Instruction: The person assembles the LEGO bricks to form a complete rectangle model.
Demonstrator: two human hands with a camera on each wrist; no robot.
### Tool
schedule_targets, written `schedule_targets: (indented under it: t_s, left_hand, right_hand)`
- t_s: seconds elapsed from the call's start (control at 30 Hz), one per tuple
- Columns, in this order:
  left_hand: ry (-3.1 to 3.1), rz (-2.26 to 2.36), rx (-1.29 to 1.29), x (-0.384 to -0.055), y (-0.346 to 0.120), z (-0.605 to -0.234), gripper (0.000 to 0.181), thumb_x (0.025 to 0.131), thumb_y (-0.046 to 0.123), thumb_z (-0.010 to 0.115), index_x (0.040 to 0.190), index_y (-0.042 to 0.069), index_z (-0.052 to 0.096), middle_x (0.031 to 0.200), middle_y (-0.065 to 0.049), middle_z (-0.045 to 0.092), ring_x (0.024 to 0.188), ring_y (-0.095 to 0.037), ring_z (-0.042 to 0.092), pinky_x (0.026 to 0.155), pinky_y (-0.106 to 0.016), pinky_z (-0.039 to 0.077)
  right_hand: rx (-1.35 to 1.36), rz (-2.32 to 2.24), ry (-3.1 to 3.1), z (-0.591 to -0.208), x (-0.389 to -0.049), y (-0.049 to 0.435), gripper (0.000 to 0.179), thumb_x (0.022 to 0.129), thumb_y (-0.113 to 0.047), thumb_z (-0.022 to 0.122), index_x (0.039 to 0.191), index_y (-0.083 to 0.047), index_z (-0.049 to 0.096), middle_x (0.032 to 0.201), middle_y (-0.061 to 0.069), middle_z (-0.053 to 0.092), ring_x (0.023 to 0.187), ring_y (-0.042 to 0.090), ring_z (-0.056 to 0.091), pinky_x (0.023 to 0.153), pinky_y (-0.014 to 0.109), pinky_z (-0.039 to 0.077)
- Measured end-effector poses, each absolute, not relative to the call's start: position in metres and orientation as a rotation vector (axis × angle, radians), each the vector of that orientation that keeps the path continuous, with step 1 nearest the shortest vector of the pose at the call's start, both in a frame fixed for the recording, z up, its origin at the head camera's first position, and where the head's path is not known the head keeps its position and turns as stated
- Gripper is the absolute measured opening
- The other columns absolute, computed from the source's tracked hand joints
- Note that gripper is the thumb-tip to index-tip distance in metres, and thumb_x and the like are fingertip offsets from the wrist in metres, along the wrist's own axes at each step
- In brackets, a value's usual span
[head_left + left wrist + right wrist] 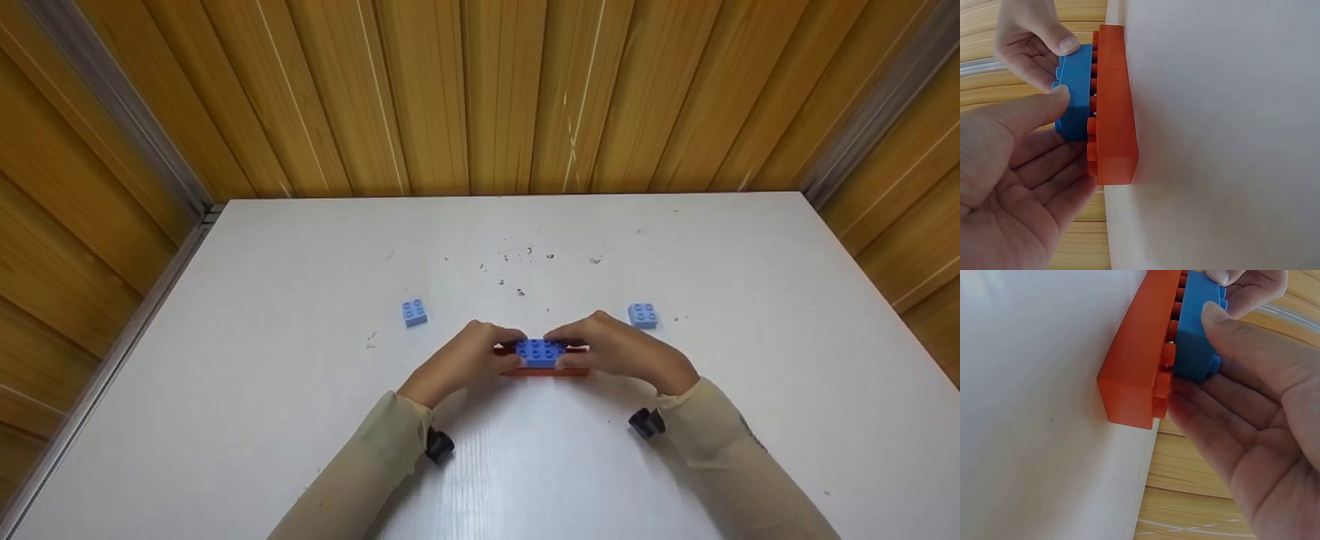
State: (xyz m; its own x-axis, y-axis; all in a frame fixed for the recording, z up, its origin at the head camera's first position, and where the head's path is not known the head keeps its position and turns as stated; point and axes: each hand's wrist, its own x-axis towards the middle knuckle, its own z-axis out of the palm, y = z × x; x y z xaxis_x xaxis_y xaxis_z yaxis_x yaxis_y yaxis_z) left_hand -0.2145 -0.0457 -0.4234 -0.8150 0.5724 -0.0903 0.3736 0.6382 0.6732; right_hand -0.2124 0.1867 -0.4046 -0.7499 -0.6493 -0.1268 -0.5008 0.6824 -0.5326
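A long red building brick (545, 372) lies on the white table in front of the person, studs up. On the middle of its studs sits a shorter blue brick (541, 354), with red studs showing past both of its ends. My left hand (470, 357) pinches the blue brick's left end, thumb on the near side and fingers behind. From the other end my right hand (619, 351) grips the same brick in a like way. In the left wrist view the thumb (1061, 97) presses the blue side near its top edge. The far faces are hidden by the fingers.
Two small light blue bricks lie farther back on the white table (262, 337): one brick (414, 313) beyond the left hand, the other brick (643, 316) just behind the right hand. A wood-patterned wall (495, 97) rises along the table's far edge.
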Motion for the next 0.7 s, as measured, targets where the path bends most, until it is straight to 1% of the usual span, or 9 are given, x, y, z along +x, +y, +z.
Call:
schedule_targets:
  t_s: [0.13, 0.27, 0.37, 0.53, 0.7]
  left_hand:
    - [2.556, 0.952, 0.765, -0.2152, -0.0452, -0.423, 0.028, 0.091, 0.013, 0.064, 0.119, 0.011, 0.068, 0.106, -0.002, 0.07, 0.088, -0.01, 0.058, 0.083, -0.024, 0.049]
    - [2.561, 0.941, 0.795, -0.2161, -0.0448, -0.422, 0.029, 0.091, 0.012, 0.064, 0.119, 0.009, 0.068, 0.108, -0.005, 0.071, 0.089, -0.01, 0.059, 0.084, -0.026, 0.051]
    - [2.562, 0.936, 0.816, -0.2168, -0.0446, -0.4219, 0.028, 0.09, 0.012, 0.064, 0.118, 0.007, 0.068, 0.108, -0.006, 0.071, 0.09, -0.011, 0.061, 0.085, -0.026, 0.051]
    - [2.56, 0.931, 0.82, -0.2167, -0.0447, -0.4214, 0.028, 0.091, 0.012, 0.065, 0.118, 0.007, 0.068, 0.109, -0.007, 0.071, 0.092, -0.012, 0.062, 0.085, -0.027, 0.052]
    - [2.565, 0.913, 0.808, -0.2163, -0.0453, -0.421, 0.03, 0.091, 0.014, 0.064, 0.121, 0.009, 0.067, 0.11, -0.005, 0.071, 0.092, -0.011, 0.06, 0.085, -0.026, 0.051]
  right_hand:
    - [-0.907, -0.641, 2.6, -0.404, -0.2133, 0.1862, 0.042, 0.09, -0.024, 0.067, 0.129, -0.009, 0.062, 0.122, 0.009, 0.067, 0.1, 0.013, 0.063, 0.088, 0.035, 0.053]
    - [-0.975, -0.624, 2.607, -0.4032, -0.2151, 0.1867, 0.04, 0.089, -0.022, 0.068, 0.126, -0.007, 0.064, 0.116, 0.008, 0.069, 0.089, 0.01, 0.06, 0.078, 0.027, 0.051]
    - [-1.024, -0.628, 2.596, -0.4032, -0.2164, 0.1872, 0.039, 0.089, -0.02, 0.069, 0.124, -0.005, 0.064, 0.114, 0.01, 0.07, 0.085, 0.009, 0.059, 0.074, 0.024, 0.049]
    - [-1.026, -0.614, 2.595, -0.4041, -0.217, 0.1878, 0.039, 0.089, -0.02, 0.068, 0.125, -0.005, 0.064, 0.116, 0.01, 0.069, 0.087, 0.009, 0.06, 0.076, 0.026, 0.051]
    - [-1.05, -0.63, 2.594, -0.4057, -0.2176, 0.1873, 0.039, 0.088, -0.019, 0.069, 0.124, -0.005, 0.065, 0.112, 0.01, 0.071, 0.08, 0.008, 0.058, 0.071, 0.022, 0.049]
